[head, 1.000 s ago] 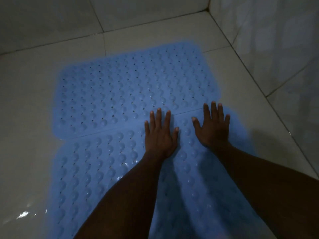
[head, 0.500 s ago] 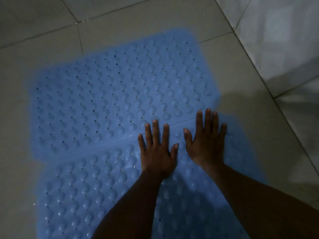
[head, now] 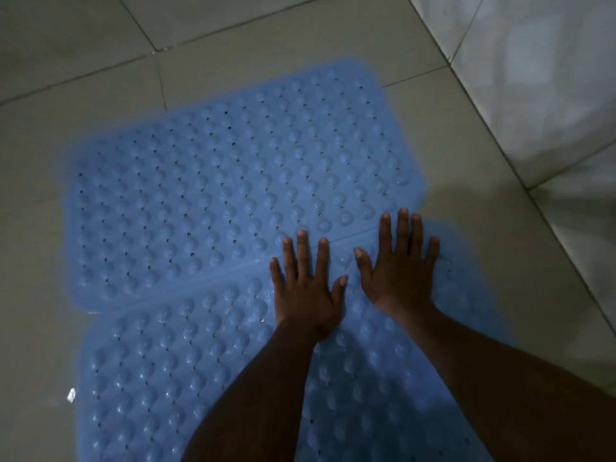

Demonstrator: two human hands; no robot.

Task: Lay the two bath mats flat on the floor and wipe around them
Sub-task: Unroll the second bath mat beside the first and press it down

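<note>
Two blue bath mats with bumps and small holes lie flat on the tiled floor, side by side. The far mat (head: 233, 195) fills the middle of the view. The near mat (head: 160, 371) runs toward me, its far edge meeting the other along a slanted seam. My left hand (head: 306, 291) presses flat on the near mat, fingers spread, fingertips at the seam. Beside it, my right hand (head: 400, 271) presses flat too, its fingertips reaching just over the seam. Both forearms hide part of the near mat.
Pale floor tiles (head: 100, 61) surround the mats on the left and behind. A tiled wall (head: 540, 78) rises at the right, close to the mats' right ends. A small bright glint (head: 71, 395) shows on the floor at the left.
The view has tilted and the mats appear lower and larger in frame. Both hands stay pressed flat at the seam, in nearly the same place on the mat.
</note>
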